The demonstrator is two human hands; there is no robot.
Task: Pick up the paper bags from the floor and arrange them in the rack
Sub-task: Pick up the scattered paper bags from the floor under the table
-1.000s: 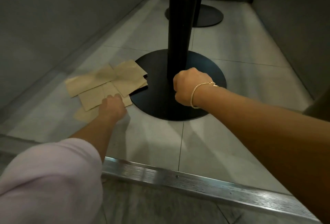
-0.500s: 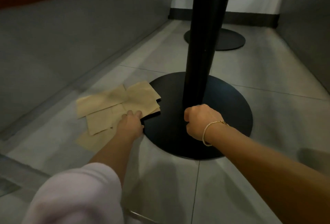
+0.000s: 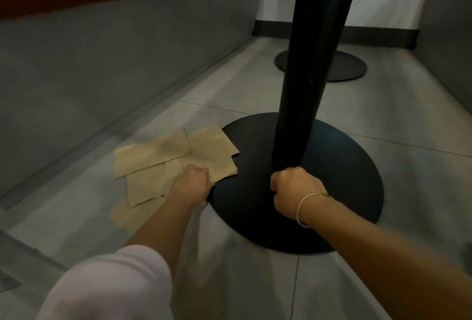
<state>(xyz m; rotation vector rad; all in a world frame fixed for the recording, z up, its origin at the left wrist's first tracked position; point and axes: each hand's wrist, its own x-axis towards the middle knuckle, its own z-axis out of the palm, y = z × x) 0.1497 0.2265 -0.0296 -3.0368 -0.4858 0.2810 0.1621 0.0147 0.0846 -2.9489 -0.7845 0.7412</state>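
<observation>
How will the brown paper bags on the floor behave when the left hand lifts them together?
The paper bags lie flat, thin and overlapping, so they will probably feel light and bend limply. They are fanned out loosely, so some may slide apart unless the left hand pinches through all the layers. One corner lies over the black table base.

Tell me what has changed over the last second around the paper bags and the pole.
The left hand slid from the near edge of the paper bags toward the round base, fingers now curled at the bag overlapping it. The camera moved closer. The bags lie as before; the right hand stays fisted by the pole.
</observation>
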